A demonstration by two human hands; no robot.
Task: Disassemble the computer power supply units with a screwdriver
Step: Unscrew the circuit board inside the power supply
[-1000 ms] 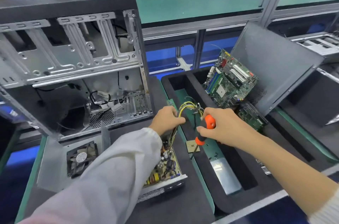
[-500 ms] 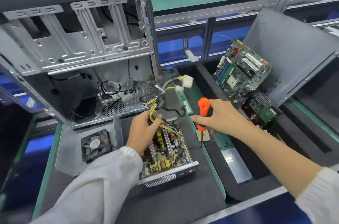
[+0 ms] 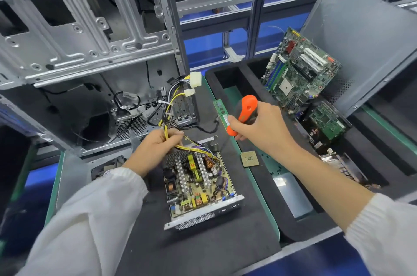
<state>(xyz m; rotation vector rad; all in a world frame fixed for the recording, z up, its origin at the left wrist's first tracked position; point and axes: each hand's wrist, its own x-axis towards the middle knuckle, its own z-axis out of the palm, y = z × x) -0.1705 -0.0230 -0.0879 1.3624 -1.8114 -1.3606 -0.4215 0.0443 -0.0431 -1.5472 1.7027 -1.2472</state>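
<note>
The big metal computer case (image 3: pixel 90 54) stands open at the back of the table (image 3: pixel 203 253). Just in front of it sits the power supply (image 3: pixel 198 187), with its lid off so you can see the board inside.

To do this step well, I think the wires should be held up and out of the way, so the tip can reach the screws on the board. Go slow and do not tug hard, or a wire could snap.

The power supply is a gray metal tray with a yellow-brown board full of small parts and two silver fins. The wire bundle (image 3: pixel 173 117) is yellow and black, with white plugs at the far end.

The left hand (image 3: pixel 155 149) grips the wires where they leave the board. The right hand (image 3: pixel 259 126) is curled round the orange screwdriver (image 3: pixel 244 113), up off the table.
</note>
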